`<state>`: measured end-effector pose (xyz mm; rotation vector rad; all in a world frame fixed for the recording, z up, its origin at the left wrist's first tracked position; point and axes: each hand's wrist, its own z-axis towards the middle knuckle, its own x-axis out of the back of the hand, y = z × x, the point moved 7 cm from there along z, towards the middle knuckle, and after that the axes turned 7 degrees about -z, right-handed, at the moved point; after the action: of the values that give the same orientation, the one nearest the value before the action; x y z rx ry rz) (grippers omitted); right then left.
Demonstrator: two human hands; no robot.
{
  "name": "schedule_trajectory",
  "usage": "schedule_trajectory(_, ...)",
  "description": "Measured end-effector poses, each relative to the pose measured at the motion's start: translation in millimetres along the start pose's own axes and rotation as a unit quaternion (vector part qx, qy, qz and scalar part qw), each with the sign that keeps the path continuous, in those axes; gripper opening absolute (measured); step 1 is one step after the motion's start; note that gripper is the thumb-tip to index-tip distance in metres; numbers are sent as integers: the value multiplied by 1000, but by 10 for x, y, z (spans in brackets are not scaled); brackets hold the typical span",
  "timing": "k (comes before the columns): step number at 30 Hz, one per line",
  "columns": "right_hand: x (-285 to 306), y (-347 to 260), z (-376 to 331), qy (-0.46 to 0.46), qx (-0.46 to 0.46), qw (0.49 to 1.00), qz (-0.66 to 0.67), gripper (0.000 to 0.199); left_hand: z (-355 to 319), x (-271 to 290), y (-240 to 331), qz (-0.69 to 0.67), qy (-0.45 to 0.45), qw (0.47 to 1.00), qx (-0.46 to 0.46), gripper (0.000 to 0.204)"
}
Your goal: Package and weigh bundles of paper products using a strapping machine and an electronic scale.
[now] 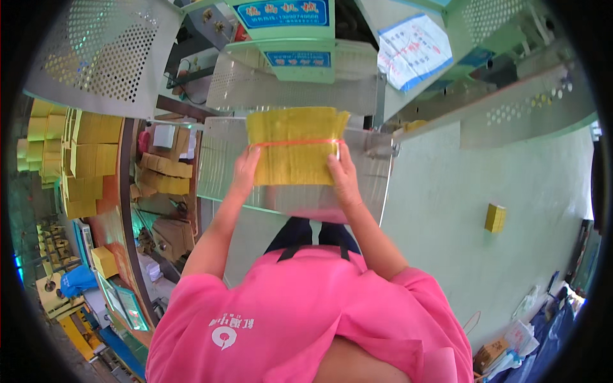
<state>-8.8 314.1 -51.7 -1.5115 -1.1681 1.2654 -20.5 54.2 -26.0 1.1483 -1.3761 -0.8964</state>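
Observation:
A thick bundle of yellow paper sheets [294, 145], tied across the middle with a thin red band, rests on a shiny metal machine table [217, 159]. My left hand [244, 171] grips the bundle's left edge. My right hand [343, 175] grips its right edge. Both forearms reach up from a pink shirt at the bottom of the view.
A green machine [287, 38] with perforated metal guards stands behind the table. Stacks of yellow paper [86, 159] sit on shelves at left. A small yellow block [495, 217] lies on the green floor at right. Boxes and bags lie at lower right.

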Motion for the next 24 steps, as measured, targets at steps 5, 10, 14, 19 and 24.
schedule_trajectory(5, -100, -320, -485, 73, 78, 938, -329, 43, -520, 407, -33, 208, -24, 975, 69, 45)
schedule_trajectory(10, 97, -352, -487, 120, 70, 956, -259, 33, -587, 584, 16, -121, 114, 983, 77, 44)
schedule_trajectory(14, -71, -317, -361, 96, 9, 985, -142, 34, -396, 626, -310, -310, 102, 941, 89, 48)
schedule_trajectory(19, -427, -406, -411, 114, 108, 970, -185, 41, -339, 86, -68, -313, -41, 945, 89, 59)
schedule_trajectory(24, -564, -633, -494, 87, 152, 939, -297, 52, -296, 255, -194, -285, -93, 950, 87, 62)
